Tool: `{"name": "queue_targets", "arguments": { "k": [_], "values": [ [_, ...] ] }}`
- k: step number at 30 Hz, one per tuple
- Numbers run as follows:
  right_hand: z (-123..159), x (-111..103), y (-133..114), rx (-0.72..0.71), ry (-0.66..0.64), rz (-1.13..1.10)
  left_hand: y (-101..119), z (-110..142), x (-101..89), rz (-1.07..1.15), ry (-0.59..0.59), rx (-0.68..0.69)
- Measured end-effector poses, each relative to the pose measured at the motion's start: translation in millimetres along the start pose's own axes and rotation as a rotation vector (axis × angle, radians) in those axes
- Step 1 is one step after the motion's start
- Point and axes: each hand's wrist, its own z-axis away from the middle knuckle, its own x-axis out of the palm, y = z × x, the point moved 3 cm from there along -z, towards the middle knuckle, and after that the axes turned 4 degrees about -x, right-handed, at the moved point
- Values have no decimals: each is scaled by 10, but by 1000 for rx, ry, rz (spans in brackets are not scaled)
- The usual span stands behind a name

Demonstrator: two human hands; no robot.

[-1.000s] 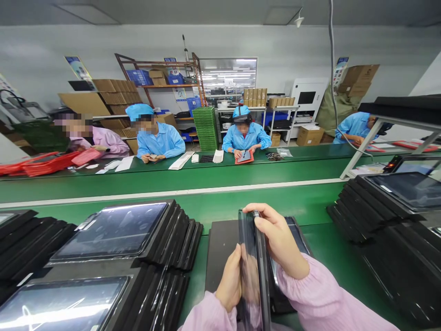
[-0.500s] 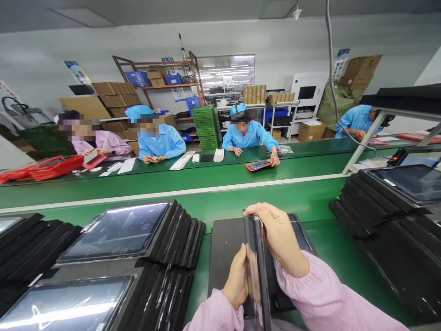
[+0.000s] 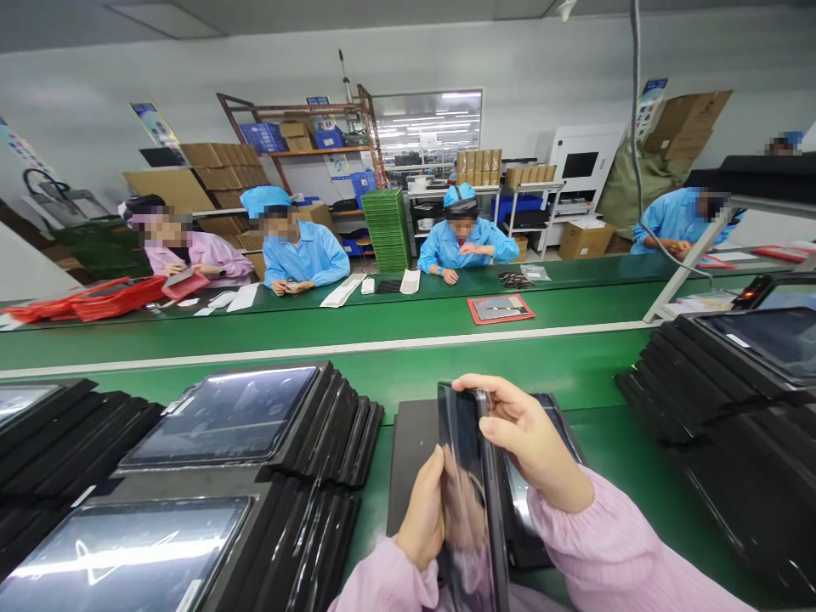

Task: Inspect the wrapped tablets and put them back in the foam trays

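Note:
I hold a black tablet (image 3: 468, 476) upright on its edge, its glossy film-covered face turned left. My left hand (image 3: 422, 510) grips its near left side, fingers pressed on the screen face. My right hand (image 3: 532, 446) curls over its top right edge, fingers closed on it. Below the tablet lies a black flat mat (image 3: 411, 450) on the green bench (image 3: 574, 374), with another dark device (image 3: 539, 493) under my right wrist.
Fanned stacks of black tablets lie at the left (image 3: 242, 425) and right (image 3: 714, 374). A red tray (image 3: 501, 308) rides on the green conveyor (image 3: 319, 327). Across it sit several workers in blue and pink coats; shelves with cartons stand behind.
The upright tablet stays in both hands, turned slightly. On the far side, the worker in blue let go of the red tray, which now lies alone on the conveyor. My view shifted a little.

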Motion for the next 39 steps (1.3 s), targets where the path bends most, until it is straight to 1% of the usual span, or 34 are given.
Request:
{"name": "queue_targets", "arguments": {
  "k": [2,4,8,11,16,21,24,26,28,32,36,39],
  "values": [
    [4,-11,11,-14,-45,-59,80,38,-1,-28,0,60],
    [13,-9,12,-17,-110,-92,140,66,-14,-43,2,87],
    [37,5,-18,-23,-240,-100,181,85,-62,-71,24,87],
    [41,-11,-25,-24,-271,-95,171,90,-78,-89,32,98],
    [40,-52,16,-31,-260,-83,133,89,-56,-84,2,64],
    [49,-81,62,-19,-202,-66,104,67,-42,-67,-6,59],
    [65,-86,59,-19,-223,-61,66,56,-49,-43,-13,35],
    [77,-90,54,-10,-236,-41,40,52,-64,-24,2,26],
    [82,-99,59,11,-221,-14,15,48,-77,-7,26,6],
    [57,-98,104,49,-202,6,-21,38,-73,43,76,-75],
    [-35,-81,176,65,-175,-3,-24,15,-39,116,67,-162],
    [-130,-59,227,61,-135,-2,0,-8,-37,138,73,-170]
  ]
}}
